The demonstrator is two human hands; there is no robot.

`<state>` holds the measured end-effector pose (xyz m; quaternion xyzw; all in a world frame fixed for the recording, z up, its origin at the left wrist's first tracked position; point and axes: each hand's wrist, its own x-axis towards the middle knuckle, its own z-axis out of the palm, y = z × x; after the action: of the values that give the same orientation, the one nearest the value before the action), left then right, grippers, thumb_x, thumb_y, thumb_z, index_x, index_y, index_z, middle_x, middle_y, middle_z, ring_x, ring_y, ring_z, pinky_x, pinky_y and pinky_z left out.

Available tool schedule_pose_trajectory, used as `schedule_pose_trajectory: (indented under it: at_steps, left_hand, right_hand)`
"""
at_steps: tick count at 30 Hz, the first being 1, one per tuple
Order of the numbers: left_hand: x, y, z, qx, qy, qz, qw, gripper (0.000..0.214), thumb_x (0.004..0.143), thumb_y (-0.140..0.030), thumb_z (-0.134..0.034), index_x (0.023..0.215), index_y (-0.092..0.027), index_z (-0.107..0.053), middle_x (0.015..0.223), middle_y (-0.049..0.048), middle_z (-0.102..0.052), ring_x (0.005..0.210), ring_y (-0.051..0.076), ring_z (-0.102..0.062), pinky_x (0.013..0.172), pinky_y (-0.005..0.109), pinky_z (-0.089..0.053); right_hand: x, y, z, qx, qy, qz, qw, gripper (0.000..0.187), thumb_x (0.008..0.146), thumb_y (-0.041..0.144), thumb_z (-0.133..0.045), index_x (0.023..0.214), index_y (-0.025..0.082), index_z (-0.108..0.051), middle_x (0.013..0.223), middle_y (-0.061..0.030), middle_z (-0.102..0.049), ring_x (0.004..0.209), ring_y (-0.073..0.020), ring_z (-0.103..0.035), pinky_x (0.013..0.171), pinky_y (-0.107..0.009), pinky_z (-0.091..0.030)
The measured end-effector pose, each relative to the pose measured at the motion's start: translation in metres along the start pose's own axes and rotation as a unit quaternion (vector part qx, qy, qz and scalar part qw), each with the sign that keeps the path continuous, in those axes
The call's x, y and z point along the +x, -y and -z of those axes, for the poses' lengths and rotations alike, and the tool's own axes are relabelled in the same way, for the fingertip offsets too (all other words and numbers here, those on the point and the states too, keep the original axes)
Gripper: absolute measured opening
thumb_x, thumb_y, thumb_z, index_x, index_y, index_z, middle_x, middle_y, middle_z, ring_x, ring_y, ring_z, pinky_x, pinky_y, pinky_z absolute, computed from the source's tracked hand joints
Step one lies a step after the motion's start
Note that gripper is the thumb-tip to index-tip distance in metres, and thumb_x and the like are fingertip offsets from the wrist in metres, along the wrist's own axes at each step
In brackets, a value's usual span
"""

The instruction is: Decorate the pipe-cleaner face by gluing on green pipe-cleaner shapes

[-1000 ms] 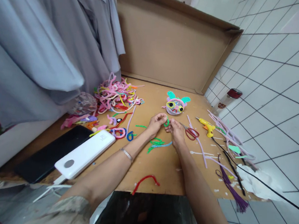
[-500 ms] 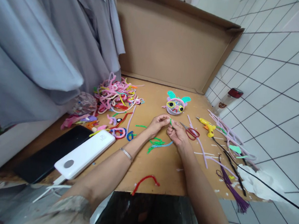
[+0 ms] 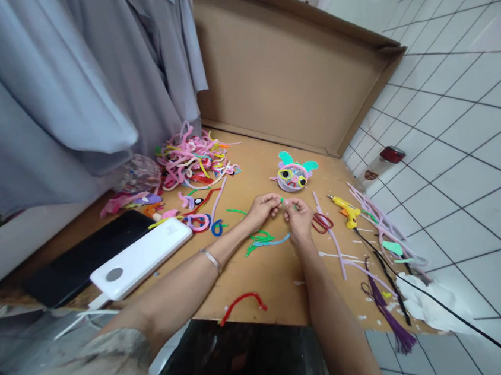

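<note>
Between my fingertips is a short green pipe cleaner piece (image 3: 282, 200). My left hand (image 3: 265, 210) pinches it from one side, and my right hand (image 3: 299, 216) is closed on it from the other. Most of the piece is hidden by my fingers. Just beyond my hands sits a round animal-face craft (image 3: 292, 177) with yellow-rimmed eyes and green ears. Red-handled scissors (image 3: 322, 222) lie right beside my right hand, their blades mostly covered. Below my wrists are several green pipe cleaner bits (image 3: 262, 237) and a light blue strip (image 3: 274, 243).
A tangled pile of pipe cleaners (image 3: 191, 156) lies at left, behind a white power bank (image 3: 142, 258) and a black phone (image 3: 88, 260). A yellow glue gun (image 3: 346, 212), lilac pipe cleaners (image 3: 383, 222) and a purple tassel (image 3: 391, 318) are at right. A red pipe cleaner (image 3: 243, 304) lies near the front edge.
My right hand has turned and its fingers have risen slightly, now facing my left fingertips more squarely. The green piece has shifted slightly left and covers more of the scissors' blades are hidden behind my hand.
</note>
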<state>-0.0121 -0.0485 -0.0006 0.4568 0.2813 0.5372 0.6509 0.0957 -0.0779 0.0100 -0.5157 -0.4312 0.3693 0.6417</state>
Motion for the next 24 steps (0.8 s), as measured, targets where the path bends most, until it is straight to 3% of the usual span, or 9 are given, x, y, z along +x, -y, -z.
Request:
schedule_pose_trajectory:
  at_steps: [4, 8, 15, 20, 24]
  left_hand:
    - [0.000, 0.000, 0.001, -0.016, 0.005, 0.003, 1.000, 0.027, 0.069, -0.040, -0.068, 0.066, -0.015, -0.058, 0.058, -0.0025, -0.053, 0.047, 0.006, -0.042, 0.046, 0.020, -0.031]
    - [-0.003, -0.002, 0.000, 0.053, -0.004, -0.032, 0.998, 0.028, 0.068, -0.039, -0.072, 0.066, -0.014, -0.059, 0.051, -0.0048, -0.048, 0.046, 0.006, -0.038, 0.047, 0.020, -0.029]
    - [0.005, -0.007, 0.009, 0.000, -0.157, -0.040, 0.987, 0.028, 0.070, -0.035, -0.072, 0.062, -0.016, -0.053, 0.052, -0.0051, -0.047, 0.047, 0.006, -0.037, 0.049, 0.020, -0.029]
    - [0.006, -0.008, 0.010, -0.005, -0.172, -0.039, 0.984, 0.029, 0.067, -0.037, -0.074, 0.063, -0.016, -0.055, 0.057, -0.0038, -0.052, 0.050, 0.006, -0.039, 0.051, 0.021, -0.031]
    - [0.003, -0.004, 0.005, 0.014, -0.160, -0.065, 0.985, 0.027, 0.067, -0.038, -0.075, 0.065, -0.015, -0.059, 0.057, -0.0046, -0.051, 0.053, 0.007, -0.039, 0.054, 0.021, -0.033]
  right_hand:
    - [0.000, -0.001, 0.000, -0.017, 0.000, 0.010, 1.000, 0.032, 0.061, 0.047, -0.073, 0.067, 0.020, -0.057, 0.045, 0.0078, -0.048, 0.039, -0.0064, -0.037, 0.040, -0.020, -0.027]
    - [0.000, -0.002, 0.000, -0.015, 0.004, 0.013, 1.000, 0.030, 0.061, 0.045, -0.073, 0.066, 0.019, -0.057, 0.043, 0.0084, -0.047, 0.038, -0.0060, -0.037, 0.040, -0.020, -0.027]
    - [0.011, -0.003, 0.009, 0.093, -0.064, 0.000, 0.994, 0.032, 0.059, 0.043, -0.074, 0.076, 0.021, -0.057, 0.054, 0.0068, -0.055, 0.043, -0.0062, -0.043, 0.042, -0.019, -0.030]
    - [0.006, -0.002, 0.008, -0.023, -0.063, 0.106, 0.992, 0.020, 0.068, 0.037, -0.066, 0.078, 0.021, -0.064, 0.066, 0.0029, -0.059, 0.057, -0.0106, -0.049, 0.054, -0.023, -0.040]
    - [-0.003, -0.001, 0.004, -0.157, -0.034, 0.190, 0.969, 0.015, 0.075, 0.034, -0.061, 0.079, 0.021, -0.069, 0.083, -0.0035, -0.064, 0.074, -0.0166, -0.057, 0.069, -0.028, -0.046]
